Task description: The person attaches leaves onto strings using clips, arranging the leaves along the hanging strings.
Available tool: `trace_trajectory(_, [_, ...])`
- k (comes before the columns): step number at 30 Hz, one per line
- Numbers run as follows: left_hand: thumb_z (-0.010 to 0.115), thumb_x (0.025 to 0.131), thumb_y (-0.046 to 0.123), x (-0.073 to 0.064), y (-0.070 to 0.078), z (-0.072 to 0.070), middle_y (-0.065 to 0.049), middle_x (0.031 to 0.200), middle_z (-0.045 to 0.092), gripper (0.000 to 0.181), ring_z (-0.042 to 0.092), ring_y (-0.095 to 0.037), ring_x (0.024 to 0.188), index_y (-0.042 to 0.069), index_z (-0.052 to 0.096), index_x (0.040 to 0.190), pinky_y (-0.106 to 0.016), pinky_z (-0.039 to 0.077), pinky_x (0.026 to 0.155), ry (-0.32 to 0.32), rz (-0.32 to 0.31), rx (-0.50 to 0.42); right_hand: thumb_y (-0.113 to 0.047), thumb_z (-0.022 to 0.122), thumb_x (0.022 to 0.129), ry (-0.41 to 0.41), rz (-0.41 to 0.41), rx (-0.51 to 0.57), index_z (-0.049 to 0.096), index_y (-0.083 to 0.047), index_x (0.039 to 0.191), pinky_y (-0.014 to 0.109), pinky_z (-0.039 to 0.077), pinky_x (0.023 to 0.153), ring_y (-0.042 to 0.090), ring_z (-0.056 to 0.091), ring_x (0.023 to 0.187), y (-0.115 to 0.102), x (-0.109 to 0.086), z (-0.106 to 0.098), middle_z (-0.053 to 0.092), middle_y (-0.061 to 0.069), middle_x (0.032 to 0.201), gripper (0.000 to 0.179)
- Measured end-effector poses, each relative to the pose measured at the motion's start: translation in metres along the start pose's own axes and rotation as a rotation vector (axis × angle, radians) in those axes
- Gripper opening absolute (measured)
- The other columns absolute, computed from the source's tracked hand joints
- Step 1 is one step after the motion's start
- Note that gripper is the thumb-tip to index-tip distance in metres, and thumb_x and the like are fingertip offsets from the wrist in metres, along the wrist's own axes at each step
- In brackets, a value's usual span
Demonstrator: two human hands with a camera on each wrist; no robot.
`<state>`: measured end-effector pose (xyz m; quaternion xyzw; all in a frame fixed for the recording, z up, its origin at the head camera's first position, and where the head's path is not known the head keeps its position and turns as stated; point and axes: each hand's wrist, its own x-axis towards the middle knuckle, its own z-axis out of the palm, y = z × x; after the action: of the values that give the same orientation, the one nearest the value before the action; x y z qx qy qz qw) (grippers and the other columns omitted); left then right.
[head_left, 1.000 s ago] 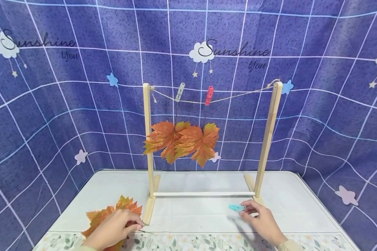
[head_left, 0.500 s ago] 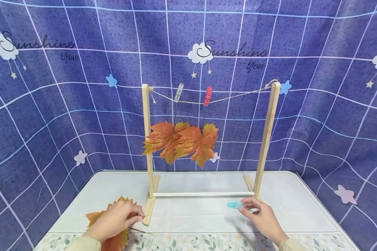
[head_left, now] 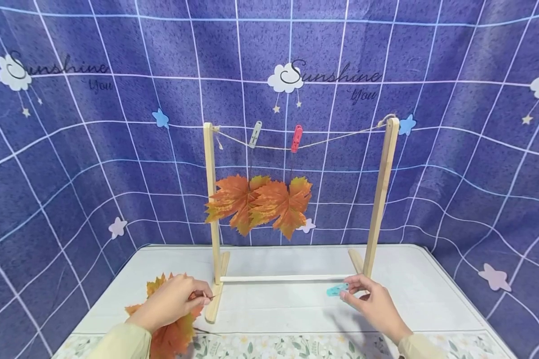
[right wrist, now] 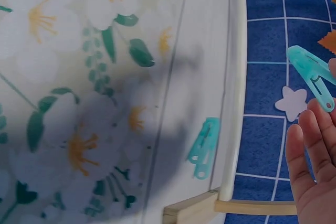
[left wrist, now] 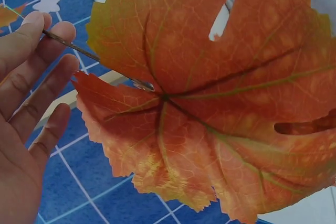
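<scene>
My left hand point(head_left: 175, 299) pinches the thin brown stem point(left wrist: 79, 48) of an orange maple leaf point(left wrist: 220, 114) between thumb and fingertips. Below that hand, another leaf stem point(head_left: 206, 331) shows near the table's patterned front strip; how the leaves overlap there is hard to tell. At the right, my right hand point(head_left: 377, 306) pinches a turquoise clothespin point(head_left: 337, 290) by its handle end, just in front of the wooden stand. From the string, a white clothespin point(head_left: 255, 134) and a red clothespin point(head_left: 296, 138) hold two maple leaves point(head_left: 280, 204).
A wooden stand point(head_left: 381, 199) with a string point(head_left: 337, 138) between its posts stands on the white table point(head_left: 269, 309). Another turquoise clothespin point(right wrist: 205, 148) lies on the table beneath my right hand. A blue gridded cloth point(head_left: 117, 164) hangs behind.
My left hand has risen and moved right, lifting the pinched stem toward the stand's left foot. My right hand has risen slightly with the turquoise clothespin.
</scene>
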<state>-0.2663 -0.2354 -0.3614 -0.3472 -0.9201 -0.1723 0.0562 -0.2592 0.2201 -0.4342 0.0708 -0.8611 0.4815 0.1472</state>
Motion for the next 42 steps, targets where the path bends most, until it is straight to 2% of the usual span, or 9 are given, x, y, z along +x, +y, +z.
trace_trajectory(2, [0.075,0.092,0.012,0.003,0.002,-0.003,0.021,0.072,0.062,0.010,0.047,0.006,0.063,0.021,0.076,0.091,-0.025,0.045,0.060,0.009,0.007,0.001,-0.019,0.080,0.088,-0.004,-0.005,-0.007,0.072,-0.007,0.111,0.025,0.052,0.074,0.007,0.063,0.087,-0.002,0.002,-0.002,0.070,-0.003,0.093,0.027])
trace_trajectory(9, [0.073,0.094,0.017,0.011,0.012,-0.014,0.023,0.076,0.064,0.008,0.058,0.005,0.071,0.024,0.075,0.091,-0.030,0.050,0.066,0.028,0.017,0.009,-0.021,0.077,0.091,-0.015,-0.035,-0.015,0.071,-0.007,0.116,0.025,0.052,0.075,0.007,0.065,0.087,-0.015,0.010,-0.010,0.073,-0.002,0.097,0.030])
trace_trajectory(15, [0.070,0.097,0.022,0.019,0.023,-0.022,0.018,0.077,0.067,0.006,0.059,0.002,0.062,0.019,0.076,0.097,-0.026,0.050,0.062,0.012,-0.035,-0.085,-0.021,0.077,0.091,-0.001,-0.103,-0.029,0.070,-0.008,0.119,0.026,0.053,0.074,0.006,0.064,0.087,-0.027,0.017,-0.019,0.072,-0.004,0.095,0.031])
trace_trajectory(18, [0.070,0.097,0.024,0.023,0.026,-0.025,0.018,0.077,0.067,0.008,0.060,0.001,0.064,0.019,0.076,0.098,-0.026,0.051,0.063,0.016,-0.044,-0.106,-0.019,0.078,0.090,0.014,-0.134,-0.037,0.069,-0.007,0.119,0.026,0.053,0.074,0.005,0.064,0.086,-0.034,0.021,-0.025,0.072,-0.003,0.095,0.033])
trace_trajectory(24, [0.072,0.095,0.023,0.032,0.031,-0.027,0.020,0.076,0.066,0.006,0.060,0.002,0.074,0.019,0.076,0.096,-0.028,0.049,0.068,0.055,-0.031,-0.142,-0.020,0.079,0.089,0.024,-0.179,-0.061,0.070,-0.007,0.117,0.027,0.054,0.074,0.006,0.063,0.086,-0.044,0.028,-0.035,0.071,-0.003,0.094,0.031])
trace_trajectory(28, [0.073,0.094,0.023,0.037,0.036,-0.027,0.019,0.073,0.066,0.005,0.058,0.002,0.073,0.019,0.075,0.094,-0.027,0.045,0.067,0.079,-0.042,-0.164,-0.023,0.078,0.091,0.016,-0.192,-0.073,0.071,-0.009,0.118,0.027,0.054,0.074,0.008,0.064,0.087,-0.050,0.032,-0.040,0.070,-0.004,0.094,0.032])
trace_trajectory(34, [0.075,0.092,0.020,0.045,0.047,-0.028,0.016,0.074,0.067,0.001,0.060,0.002,0.074,0.021,0.075,0.091,-0.030,0.046,0.073,0.106,-0.042,-0.188,-0.023,0.078,0.091,0.007,-0.210,-0.086,0.071,-0.010,0.119,0.026,0.055,0.075,0.010,0.065,0.088,-0.059,0.040,-0.046,0.071,-0.002,0.095,0.032])
trace_trajectory(42, [0.074,0.093,0.020,0.057,0.058,-0.026,0.010,0.081,0.073,0.007,0.068,-0.009,0.076,0.013,0.074,0.092,-0.027,0.050,0.070,0.155,-0.089,-0.291,-0.020,0.080,0.090,0.031,-0.249,-0.099,0.071,-0.005,0.120,0.026,0.054,0.075,0.011,0.067,0.085,-0.079,0.049,-0.055,0.074,0.000,0.096,0.035])
